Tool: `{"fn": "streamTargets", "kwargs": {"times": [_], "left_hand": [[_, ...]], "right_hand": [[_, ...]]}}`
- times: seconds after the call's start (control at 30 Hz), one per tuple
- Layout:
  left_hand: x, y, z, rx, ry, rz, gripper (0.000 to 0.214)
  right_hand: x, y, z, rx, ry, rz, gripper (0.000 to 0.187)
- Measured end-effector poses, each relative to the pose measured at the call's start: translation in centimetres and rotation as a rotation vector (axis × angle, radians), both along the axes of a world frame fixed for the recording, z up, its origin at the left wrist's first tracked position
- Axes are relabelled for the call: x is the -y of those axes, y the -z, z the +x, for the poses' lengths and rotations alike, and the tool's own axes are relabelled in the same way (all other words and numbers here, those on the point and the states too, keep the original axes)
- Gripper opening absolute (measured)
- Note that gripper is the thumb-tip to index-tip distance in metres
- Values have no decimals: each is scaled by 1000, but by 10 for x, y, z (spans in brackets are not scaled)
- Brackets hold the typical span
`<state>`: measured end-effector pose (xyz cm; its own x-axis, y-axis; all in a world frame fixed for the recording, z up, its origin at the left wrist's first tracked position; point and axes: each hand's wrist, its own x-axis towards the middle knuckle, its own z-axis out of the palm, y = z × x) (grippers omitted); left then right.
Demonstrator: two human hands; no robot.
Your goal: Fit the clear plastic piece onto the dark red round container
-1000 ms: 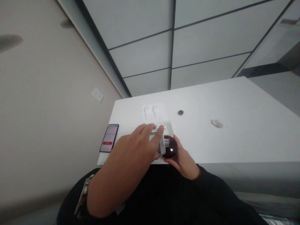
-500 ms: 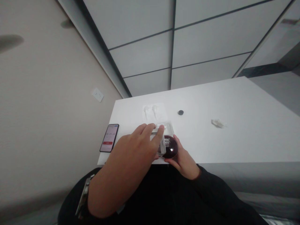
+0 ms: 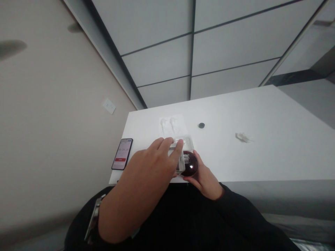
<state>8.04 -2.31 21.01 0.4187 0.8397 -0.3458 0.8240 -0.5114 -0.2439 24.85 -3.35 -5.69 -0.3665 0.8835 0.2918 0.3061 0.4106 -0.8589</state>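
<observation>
The left hand (image 3: 149, 167) came in from the near left of the worktop (image 3: 235, 157), palm down, with a metal wristband (image 3: 94, 218) at its wrist. It was half open, fingers loosely parted, and its fingertips (image 3: 178, 148) lay on a clear plastic case (image 3: 187, 142). The right hand (image 3: 205, 181), in a black sleeve (image 3: 225, 198), was cupped narrowly and held a glossy dark bulb (image 3: 191, 165) from below, right at the near edge. The bulb's silver threaded neck (image 3: 186, 159) faced the left hand, behind clear plastic.

Farther along the worktop lay a flat clear packet (image 3: 170, 125) with two white shapes, a small dark disc (image 3: 201, 125) and a crumpled white scrap (image 3: 243, 137). A phone (image 3: 121, 154) lay lit by the left edge.
</observation>
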Motion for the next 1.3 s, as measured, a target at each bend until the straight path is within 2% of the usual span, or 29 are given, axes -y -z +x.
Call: {"fn": "streamTargets", "kwargs": {"times": [0.27, 1.3], "left_hand": [[0, -3, 3, -21, -19, -26, 52], [2, -4, 6, -39, -3, 2, 53]], "right_hand": [[-1, -1, 1, 11, -15, -12, 104], [-1, -1, 1, 3, -13, -2, 102]]}}
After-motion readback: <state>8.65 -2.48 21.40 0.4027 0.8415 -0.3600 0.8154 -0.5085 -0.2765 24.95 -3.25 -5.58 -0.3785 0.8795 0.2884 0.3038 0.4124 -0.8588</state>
